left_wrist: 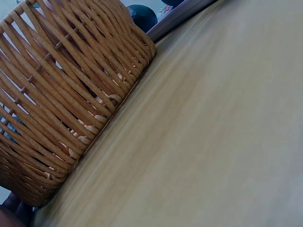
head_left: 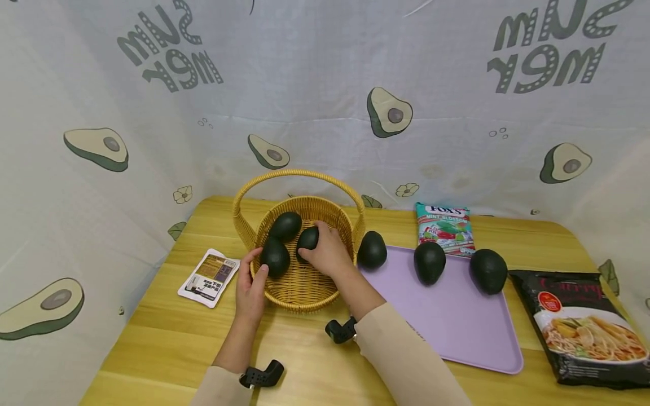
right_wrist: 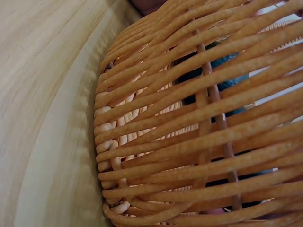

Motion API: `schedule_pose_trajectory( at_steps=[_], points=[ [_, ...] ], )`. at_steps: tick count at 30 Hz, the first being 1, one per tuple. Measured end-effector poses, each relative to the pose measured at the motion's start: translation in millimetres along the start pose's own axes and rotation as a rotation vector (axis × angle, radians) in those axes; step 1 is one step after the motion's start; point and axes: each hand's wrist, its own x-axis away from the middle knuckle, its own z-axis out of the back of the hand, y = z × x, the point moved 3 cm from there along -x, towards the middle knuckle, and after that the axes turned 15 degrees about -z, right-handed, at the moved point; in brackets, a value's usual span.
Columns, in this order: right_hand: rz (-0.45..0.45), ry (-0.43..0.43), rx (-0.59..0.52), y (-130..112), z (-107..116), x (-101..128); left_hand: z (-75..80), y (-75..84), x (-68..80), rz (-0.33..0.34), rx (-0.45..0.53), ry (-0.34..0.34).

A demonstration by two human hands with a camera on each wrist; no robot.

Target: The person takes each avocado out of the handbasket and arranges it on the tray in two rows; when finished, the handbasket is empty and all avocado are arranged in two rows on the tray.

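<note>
A yellow wicker basket (head_left: 299,293) with a tall handle stands on the table, holding dark green avocados. My right hand (head_left: 327,248) reaches over its right rim and grips an avocado (head_left: 307,241) inside. Two more avocados lie at the basket's left side, one toward the back (head_left: 285,226) and one in front (head_left: 275,257). My left hand (head_left: 250,293) holds the left rim, thumb at the edge by the front avocado. Close up, the woven wall of the basket (left_wrist: 71,80) fills much of the left wrist view; dark green shows through the slats (right_wrist: 189,123) in the right wrist view.
Right of the basket lies a lilac tray (head_left: 457,327), with three avocados (head_left: 429,263) along its back edge. A mint candy bag (head_left: 444,228) sits behind it, a black curry noodle packet (head_left: 584,327) to its right. A white pouch (head_left: 209,278) lies left of the basket.
</note>
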Motion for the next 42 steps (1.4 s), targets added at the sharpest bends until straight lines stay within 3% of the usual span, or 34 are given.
schedule_pose_trajectory(
  at_steps=[14, 25, 32, 42],
  points=[
    [0.08, -0.004, -0.059, -2, 1, 2, 1.7, 0.4, 0.6, 0.005, -0.002, -0.022],
    [0.256, 0.117, -0.266, -5, 9, 8, 1.9, 0.1, 0.3, 0.005, -0.016, -0.018],
    [0.332, 0.124, -0.447, -7, 18, 20, 1.3, 0.6, -0.2, 0.011, -0.02, -0.021],
    [0.412, 0.08, -0.534, -6, 24, 47, 1.0, 2.2, 0.1, 0.0, -0.028, -0.017]
  ],
)
